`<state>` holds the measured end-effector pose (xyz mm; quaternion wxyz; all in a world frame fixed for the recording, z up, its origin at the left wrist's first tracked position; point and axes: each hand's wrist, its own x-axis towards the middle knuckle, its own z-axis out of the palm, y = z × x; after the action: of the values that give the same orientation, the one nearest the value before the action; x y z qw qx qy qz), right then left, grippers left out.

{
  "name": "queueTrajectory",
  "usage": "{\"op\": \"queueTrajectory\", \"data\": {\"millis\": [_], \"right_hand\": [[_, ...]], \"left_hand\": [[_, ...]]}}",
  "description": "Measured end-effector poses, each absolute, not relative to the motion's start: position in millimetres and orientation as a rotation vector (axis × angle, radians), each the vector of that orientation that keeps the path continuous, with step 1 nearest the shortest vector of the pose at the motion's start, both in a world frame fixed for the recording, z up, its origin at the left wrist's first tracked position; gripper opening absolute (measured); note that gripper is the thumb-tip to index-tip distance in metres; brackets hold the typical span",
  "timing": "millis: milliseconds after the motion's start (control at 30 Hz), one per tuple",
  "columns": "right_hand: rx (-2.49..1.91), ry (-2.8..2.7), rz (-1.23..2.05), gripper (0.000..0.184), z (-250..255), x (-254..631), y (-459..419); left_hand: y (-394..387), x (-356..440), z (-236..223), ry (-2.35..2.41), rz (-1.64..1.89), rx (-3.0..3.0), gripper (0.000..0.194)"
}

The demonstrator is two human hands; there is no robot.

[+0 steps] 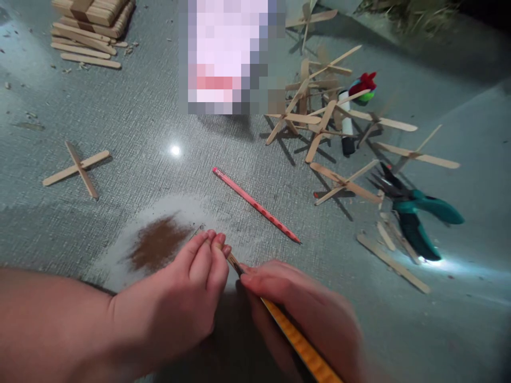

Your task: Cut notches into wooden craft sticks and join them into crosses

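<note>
My left hand (187, 290) is closed in a pinch at the bottom centre, its fingertips pressing a small wooden stick piece (219, 246) against the grey floor. My right hand (303, 314) is closed around an orange-handled cutter knife (295, 340), and the blade end touches the stick right at my left fingertips. A pink pencil (255, 205) lies loose just beyond both hands. A patch of brown sawdust (157, 244) sits left of my left fingertips.
Several glued craft-stick crosses (319, 119) are scattered at the right. Teal pliers (415, 213) lie near loose stick offcuts (393, 263). A stack of craft sticks (90, 32) is at top left, a single stick cross (77, 169) at left, and a glue tube (346, 125) among the crosses.
</note>
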<state>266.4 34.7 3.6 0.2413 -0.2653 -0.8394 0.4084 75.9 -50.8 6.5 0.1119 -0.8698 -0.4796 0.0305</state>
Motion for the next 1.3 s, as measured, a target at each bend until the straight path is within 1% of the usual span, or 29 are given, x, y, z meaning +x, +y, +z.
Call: {"op": "queueTrajectory", "data": {"millis": [100, 200, 267, 433, 567, 933, 1133, 1300], "right_hand": [[-0.673, -2.279, 1.127, 0.021, 1, 270, 37], [-0.720, -2.188, 1.130, 0.031, 1, 272, 37], [-0.763, -2.135, 1.139, 0.034, 1, 272, 37], [-0.675, -2.226, 1.134, 0.032, 0, 268, 38], [-0.671, -2.238, 1.128, 0.034, -2, 268, 37], [-0.715, -2.245, 1.082, 0.028, -2, 266, 35], [-0.750, -2.286, 1.133, 0.020, 6, 260, 35], [-0.749, -2.380, 1.095, 0.013, 10, 263, 33]], "left_hand": [[-48, 76, 9, -1.384, 0.105, -2.560, 0.050], [-47, 77, 9, -1.360, 0.130, -2.558, 0.051], [-47, 78, 8, -1.357, 0.139, -2.559, 0.050], [-50, 78, 5, -1.377, 0.117, -2.554, 0.051], [-48, 77, 8, -1.376, 0.123, -2.555, 0.048], [-52, 80, 2, -1.424, 0.065, -2.538, 0.045], [-53, 81, 1, -1.448, 0.053, -2.549, 0.055], [-54, 79, -1, -1.436, 0.053, -2.527, 0.052]]}}
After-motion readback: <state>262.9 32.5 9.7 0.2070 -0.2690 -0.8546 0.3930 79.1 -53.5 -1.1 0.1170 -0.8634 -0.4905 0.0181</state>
